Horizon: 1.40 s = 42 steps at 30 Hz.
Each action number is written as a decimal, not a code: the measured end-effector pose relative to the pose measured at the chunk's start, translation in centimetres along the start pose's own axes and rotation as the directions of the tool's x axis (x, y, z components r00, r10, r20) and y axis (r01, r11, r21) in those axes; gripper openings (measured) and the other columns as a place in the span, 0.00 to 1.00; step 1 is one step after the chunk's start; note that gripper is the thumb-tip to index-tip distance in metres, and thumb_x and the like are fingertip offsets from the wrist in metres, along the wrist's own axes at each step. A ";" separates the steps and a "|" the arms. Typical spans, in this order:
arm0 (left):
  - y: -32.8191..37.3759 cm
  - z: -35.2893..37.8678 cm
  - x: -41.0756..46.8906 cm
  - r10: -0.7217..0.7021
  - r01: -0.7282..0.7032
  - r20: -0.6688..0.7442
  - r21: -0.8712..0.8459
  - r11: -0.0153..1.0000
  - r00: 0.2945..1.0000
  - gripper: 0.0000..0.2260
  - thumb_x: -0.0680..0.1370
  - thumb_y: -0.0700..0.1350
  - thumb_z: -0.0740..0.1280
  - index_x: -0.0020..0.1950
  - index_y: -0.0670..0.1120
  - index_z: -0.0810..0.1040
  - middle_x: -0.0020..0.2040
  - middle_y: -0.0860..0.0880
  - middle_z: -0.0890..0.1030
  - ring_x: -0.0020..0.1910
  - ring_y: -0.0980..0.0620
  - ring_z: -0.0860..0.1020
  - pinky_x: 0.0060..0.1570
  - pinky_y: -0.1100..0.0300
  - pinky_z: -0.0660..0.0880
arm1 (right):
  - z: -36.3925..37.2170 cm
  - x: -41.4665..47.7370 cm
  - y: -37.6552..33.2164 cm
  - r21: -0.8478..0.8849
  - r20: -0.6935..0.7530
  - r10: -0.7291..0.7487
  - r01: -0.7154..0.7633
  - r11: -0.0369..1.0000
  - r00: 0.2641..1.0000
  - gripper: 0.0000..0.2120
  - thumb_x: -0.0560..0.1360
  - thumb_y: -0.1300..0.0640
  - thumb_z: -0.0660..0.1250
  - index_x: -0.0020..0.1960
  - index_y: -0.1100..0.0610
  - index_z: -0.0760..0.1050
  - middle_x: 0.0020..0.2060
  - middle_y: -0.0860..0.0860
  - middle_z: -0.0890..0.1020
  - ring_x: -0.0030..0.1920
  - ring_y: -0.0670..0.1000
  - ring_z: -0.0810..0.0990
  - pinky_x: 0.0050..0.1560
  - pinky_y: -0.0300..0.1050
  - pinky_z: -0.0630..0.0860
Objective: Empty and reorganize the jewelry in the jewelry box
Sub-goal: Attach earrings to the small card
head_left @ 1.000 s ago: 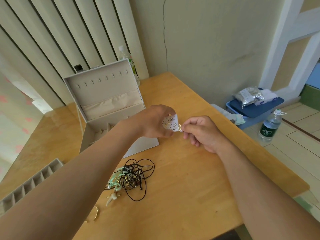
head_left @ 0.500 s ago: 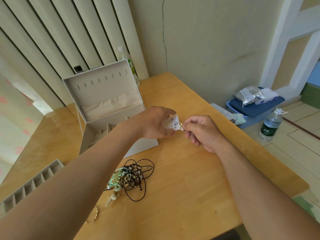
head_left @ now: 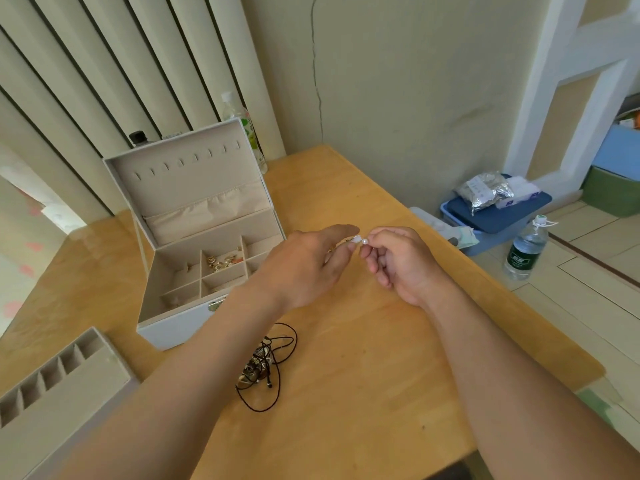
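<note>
Above table (head_left: 346,188): pearl stud (head_left: 364,240) (axis horiz.)

water bottle (head_left: 524,249) label print illegible; no readable text

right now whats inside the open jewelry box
The jewelry box holds divided compartments; one in the middle has small gold and orange pieces. What lies in the near-left ones is too small to tell. The left hand covers part of the right-side compartments, hiding their contents.

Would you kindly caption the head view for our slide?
Left hand holds a white card, right hand pinches a pearl stud beside the open jewelry box.
</note>
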<state>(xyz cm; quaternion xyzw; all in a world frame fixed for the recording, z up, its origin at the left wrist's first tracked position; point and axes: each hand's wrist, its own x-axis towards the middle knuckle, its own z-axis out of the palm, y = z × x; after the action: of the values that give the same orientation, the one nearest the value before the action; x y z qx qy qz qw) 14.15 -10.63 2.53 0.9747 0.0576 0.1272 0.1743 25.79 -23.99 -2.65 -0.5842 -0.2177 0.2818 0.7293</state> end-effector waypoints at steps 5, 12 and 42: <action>0.3 1.4 -1.4 -0.036 0.007 -0.096 -0.291 0.957 0.995 0.10 0.84 0.50 0.60 0.59 0.62 0.78 0.31 0.47 0.73 0.28 0.53 0.69 0.34 0.58 0.70 | 0.0 0.1 -0.3 -0.043 0.042 -0.014 0.016 0.999 0.999 0.10 0.68 0.54 0.64 0.30 0.55 0.78 0.36 0.62 0.74 0.28 0.55 0.66 0.25 0.41 0.59; -0.3 2.7 -2.3 -0.199 0.125 -0.074 -0.556 0.822 0.977 0.12 0.84 0.54 0.58 0.53 0.70 0.78 0.42 0.40 0.80 0.43 0.41 0.79 0.43 0.48 0.81 | 0.1 0.1 0.0 -0.166 0.098 -0.019 0.035 0.986 0.995 0.11 0.70 0.53 0.64 0.37 0.60 0.77 0.27 0.56 0.75 0.24 0.54 0.70 0.25 0.42 0.60; -3.9 -0.2 -3.8 0.485 0.551 0.340 -0.729 -0.406 0.806 0.15 0.84 0.44 0.58 0.60 0.36 0.78 0.51 0.33 0.83 0.48 0.38 0.85 0.33 0.57 0.82 | 1.6 -1.7 -0.5 0.007 0.654 0.102 -0.141 0.990 0.750 0.16 0.77 0.59 0.61 0.64 0.53 0.75 0.50 0.50 0.84 0.46 0.56 0.83 0.29 0.46 0.76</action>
<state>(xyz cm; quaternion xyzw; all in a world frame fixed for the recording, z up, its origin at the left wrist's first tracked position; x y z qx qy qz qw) 10.22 -7.54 0.45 0.3288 -0.0986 -0.2027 0.9171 23.60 -24.02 -1.81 -0.4418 -0.4115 0.5200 0.6042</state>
